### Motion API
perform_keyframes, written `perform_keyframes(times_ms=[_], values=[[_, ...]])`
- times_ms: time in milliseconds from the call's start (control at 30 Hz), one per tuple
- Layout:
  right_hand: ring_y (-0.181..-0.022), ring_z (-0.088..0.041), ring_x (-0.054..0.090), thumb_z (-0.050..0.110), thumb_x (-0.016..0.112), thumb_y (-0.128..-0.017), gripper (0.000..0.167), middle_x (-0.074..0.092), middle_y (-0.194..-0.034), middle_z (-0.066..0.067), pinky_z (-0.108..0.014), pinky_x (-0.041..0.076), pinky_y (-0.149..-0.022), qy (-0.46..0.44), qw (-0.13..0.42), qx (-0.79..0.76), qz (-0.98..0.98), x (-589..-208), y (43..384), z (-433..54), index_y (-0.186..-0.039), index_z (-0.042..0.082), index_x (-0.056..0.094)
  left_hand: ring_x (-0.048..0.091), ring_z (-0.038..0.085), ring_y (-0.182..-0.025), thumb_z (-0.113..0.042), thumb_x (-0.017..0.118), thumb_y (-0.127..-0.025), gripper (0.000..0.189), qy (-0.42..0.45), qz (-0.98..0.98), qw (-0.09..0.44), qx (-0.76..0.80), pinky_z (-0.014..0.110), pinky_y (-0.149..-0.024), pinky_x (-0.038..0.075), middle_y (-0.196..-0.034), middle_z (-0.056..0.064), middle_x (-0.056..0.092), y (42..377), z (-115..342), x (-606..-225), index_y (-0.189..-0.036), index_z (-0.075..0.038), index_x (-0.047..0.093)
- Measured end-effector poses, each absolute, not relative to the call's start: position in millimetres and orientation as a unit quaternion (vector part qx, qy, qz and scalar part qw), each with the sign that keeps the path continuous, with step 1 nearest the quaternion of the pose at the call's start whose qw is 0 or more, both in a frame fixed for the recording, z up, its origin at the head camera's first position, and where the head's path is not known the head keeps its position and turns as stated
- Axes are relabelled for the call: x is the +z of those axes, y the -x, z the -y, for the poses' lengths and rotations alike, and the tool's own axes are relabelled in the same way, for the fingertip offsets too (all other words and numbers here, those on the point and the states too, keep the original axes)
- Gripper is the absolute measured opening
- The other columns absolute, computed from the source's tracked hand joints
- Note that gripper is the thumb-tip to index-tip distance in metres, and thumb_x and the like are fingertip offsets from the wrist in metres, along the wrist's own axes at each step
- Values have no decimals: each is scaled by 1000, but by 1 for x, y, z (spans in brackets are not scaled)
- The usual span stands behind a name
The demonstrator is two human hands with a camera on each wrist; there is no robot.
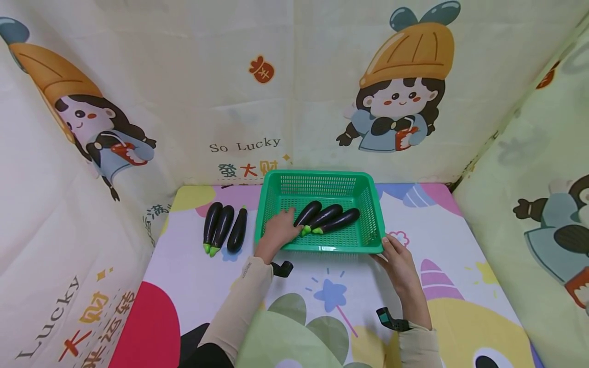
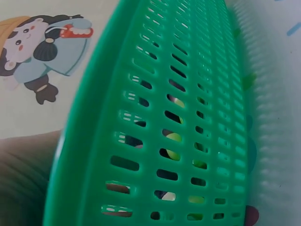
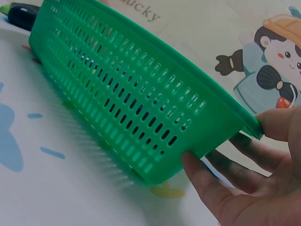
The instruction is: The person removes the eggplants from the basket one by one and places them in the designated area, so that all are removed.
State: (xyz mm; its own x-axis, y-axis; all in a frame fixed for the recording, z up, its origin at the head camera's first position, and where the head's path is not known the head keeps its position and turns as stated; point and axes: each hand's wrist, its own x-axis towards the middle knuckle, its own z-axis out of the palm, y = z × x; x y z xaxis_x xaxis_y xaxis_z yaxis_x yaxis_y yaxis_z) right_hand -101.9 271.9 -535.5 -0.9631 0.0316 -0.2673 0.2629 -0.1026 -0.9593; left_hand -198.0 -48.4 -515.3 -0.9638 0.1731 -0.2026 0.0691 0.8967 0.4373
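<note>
A green plastic basket (image 1: 322,248) with slotted sides stands on the table, with three dark purple eggplants (image 1: 338,221) lying slantwise inside. Over its front left rim reaches my left hand (image 1: 279,230); thumb and fingers hold the lower end of the leftmost eggplant (image 1: 309,210), whose stem they hide. In the left wrist view the basket's slotted wall (image 2: 155,117) covers most of that hand. My right hand (image 1: 397,260) grips the basket's front right corner, thumb on the rim and fingers (image 3: 207,181) against the outside and underneath, as the right wrist view shows.
Left of the basket, three more eggplants (image 1: 224,230) lie side by side on the patterned tablecloth (image 1: 322,276). Behind the table hangs a cream cloth (image 1: 317,102) printed with cartoon figures, and similar cloths close off both sides.
</note>
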Motion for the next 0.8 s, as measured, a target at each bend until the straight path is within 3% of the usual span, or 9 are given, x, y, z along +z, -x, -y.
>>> perform_keyframes(times_ms=[167, 333, 433, 800], values=[[-119, -2, 65, 39, 49, -110, 64, 57, -138, 5, -21, 57, -95, -114, 80, -735, -664, -534, 102, -272, -159, 0, 36, 65, 37, -121, -37, 67, -102, 66, -71, -969, 133, 195, 56, -97, 56, -145, 21, 61, 204, 47, -520, -155, -5, 45], [-118, -1, 65, 36, 49, -111, 63, 58, -135, 7, -21, 57, -94, -115, 73, -737, -662, -534, 102, -271, -159, -2, 35, 62, 27, -88, -33, 72, -99, 50, -84, -969, 146, 181, 42, -73, 55, -113, 17, 71, 208, 47, -522, -138, -4, 58], [-117, 0, 65, 35, 48, -111, 61, 56, -135, 6, -21, 57, -94, -117, 68, -736, -664, -534, 102, -270, -158, -2, 36, 58, 24, -78, -30, 73, -98, 37, -91, -967, 154, 180, 38, -64, 50, -97, 13, 68, 209, 47, -521, -123, -5, 63], [-115, 0, 65, 37, 48, -111, 62, 56, -136, 4, -20, 57, -94, -120, 70, -730, -670, -534, 103, -269, -158, -1, 37, 57, 22, -74, -23, 73, -98, 20, -100, -966, 151, 184, 35, -62, 46, -88, 9, 66, 211, 46, -525, -107, -7, 65]])
